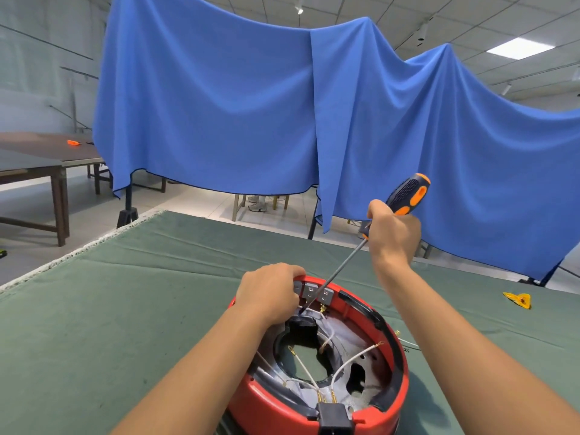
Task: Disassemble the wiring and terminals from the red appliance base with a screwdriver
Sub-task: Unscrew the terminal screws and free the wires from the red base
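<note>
White wires (342,361) inside red base (276,406)

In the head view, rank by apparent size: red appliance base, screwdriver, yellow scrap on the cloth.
1. Red appliance base, though it sits nearest the camera.
2. Screwdriver, in the right hand.
3. Yellow scrap, clearly smallest.

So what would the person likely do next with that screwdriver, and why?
Probably turn the screwdriver to loosen a screw. The right hand grips its handle, and the tip sits down among the white wires at the far rim of the red base, beside the metal terminals. The left hand braces that rim. The screw itself isn't visible.
</note>
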The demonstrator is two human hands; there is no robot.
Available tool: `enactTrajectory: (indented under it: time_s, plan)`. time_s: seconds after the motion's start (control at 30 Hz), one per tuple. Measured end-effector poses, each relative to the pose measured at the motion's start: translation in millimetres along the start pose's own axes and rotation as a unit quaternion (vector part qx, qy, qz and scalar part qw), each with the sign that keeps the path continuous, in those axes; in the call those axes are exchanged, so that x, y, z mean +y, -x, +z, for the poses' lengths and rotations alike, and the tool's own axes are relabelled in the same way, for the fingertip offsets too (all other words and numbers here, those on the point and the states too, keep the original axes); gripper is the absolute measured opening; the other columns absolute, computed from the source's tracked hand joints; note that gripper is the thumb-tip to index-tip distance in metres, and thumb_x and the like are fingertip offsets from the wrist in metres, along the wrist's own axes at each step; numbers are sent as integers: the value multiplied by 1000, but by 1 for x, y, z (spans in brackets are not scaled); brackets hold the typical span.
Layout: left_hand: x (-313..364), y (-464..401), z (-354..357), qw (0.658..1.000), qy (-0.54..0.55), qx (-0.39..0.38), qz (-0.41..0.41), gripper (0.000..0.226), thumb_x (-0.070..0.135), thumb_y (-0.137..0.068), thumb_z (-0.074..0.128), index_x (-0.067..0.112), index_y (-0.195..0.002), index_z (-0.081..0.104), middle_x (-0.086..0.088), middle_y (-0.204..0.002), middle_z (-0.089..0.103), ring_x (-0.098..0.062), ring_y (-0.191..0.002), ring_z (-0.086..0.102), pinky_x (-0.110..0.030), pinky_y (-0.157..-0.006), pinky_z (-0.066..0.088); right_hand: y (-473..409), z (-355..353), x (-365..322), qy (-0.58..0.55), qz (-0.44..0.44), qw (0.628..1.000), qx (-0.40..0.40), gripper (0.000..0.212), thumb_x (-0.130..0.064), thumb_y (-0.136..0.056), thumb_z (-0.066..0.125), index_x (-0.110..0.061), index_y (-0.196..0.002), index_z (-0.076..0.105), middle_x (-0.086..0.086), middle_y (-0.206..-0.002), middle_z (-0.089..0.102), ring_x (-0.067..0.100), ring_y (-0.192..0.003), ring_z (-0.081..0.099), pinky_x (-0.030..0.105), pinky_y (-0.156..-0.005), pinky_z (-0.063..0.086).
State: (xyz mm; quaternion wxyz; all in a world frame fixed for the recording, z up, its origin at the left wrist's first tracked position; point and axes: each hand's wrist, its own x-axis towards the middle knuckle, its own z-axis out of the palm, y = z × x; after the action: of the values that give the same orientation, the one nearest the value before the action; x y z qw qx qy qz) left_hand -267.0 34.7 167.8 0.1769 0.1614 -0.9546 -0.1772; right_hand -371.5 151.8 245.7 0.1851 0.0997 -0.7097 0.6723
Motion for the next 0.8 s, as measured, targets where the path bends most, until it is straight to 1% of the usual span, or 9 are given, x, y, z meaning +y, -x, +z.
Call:
enactTrajectory:
  time_s: [0.07,0.17,0.2,0.27,0.3,0.33,0.43,0.6,0.8]
  plan:
    - [0,0,0,1000,1,-2,0,50,11,-80,47,36,-123,54,4,-123,62,-23,-114,55,-34,-86,40,6,-7,-6,-18,-56,998,-4,21,-27,-58,52,-21,-49,34,-6,-41,40,20,-47,43,29,-49,37]
    - [0,0,0,1000,2,-2,0,51,11,-81,47,37,-125,53,4,-124,62,-23,-114,55,-34,-86,39,17,-16,-11,-66,-108,992,8,20,-23,-60,53,-19,-45,40,-8,-35,40,14,-38,40,19,-39,33]
    - [0,0,-1,1000,3,-2,0,51,11,-82,47,37,-125,53,4,-124,62,-23,-114,55,-33,-85,38,19,-18,-11,-89,-114,989,16,18,-22,-60,54,-13,-49,43,-7,-35,42,13,-35,40,18,-37,33]
    - [1,1,-1,1000,5,0,0,50,11,-82,47,37,-126,53,4,-123,62,-22,-114,55,-32,-83,37,24,-22,-9,-125,-122,984,33,25,-18,-61,54,5,-58,45,-5,-36,43,12,-35,40,18,-37,33]
    - [1,1,-1,1000,5,1,-1,50,11,-83,47,36,-125,53,5,-122,62,-22,-113,55,-32,-82,36,27,-23,-7,-136,-126,982,37,27,-16,-62,54,9,-60,45,-5,-37,43,12,-35,39,18,-37,33]
    - [1,2,-1,1000,6,3,-1,49,11,-83,47,36,-125,53,5,-122,62,-22,-113,55,-32,-81,35,30,-25,-5,-144,-128,980,39,26,-15,-63,53,9,-58,44,-6,-36,43,11,-35,38,17,-38,32]
    - [2,2,-1,1000,7,4,-3,51,11,-84,47,37,-127,52,5,-124,61,-21,-114,55,-32,-82,37,37,-32,2,-165,-123,977,46,18,-12,-65,53,-6,-51,43,-7,-35,43,10,-35,37,17,-38,32]
    - [3,2,-2,1000,8,8,-6,52,11,-84,47,37,-129,51,5,-125,61,-21,-115,55,-33,-86,38,44,-40,10,-202,-119,970,65,13,-12,-65,53,-4,-57,47,-5,-37,48,8,-36,41,16,-39,35]
    - [3,1,-2,1000,-1,12,-7,51,13,-83,49,37,-128,51,5,-124,61,-22,-113,55,-32,-83,36,51,-41,17,-234,-119,960,96,13,-12,-66,54,-9,-56,46,-7,-37,48,8,-36,43,17,-42,36]
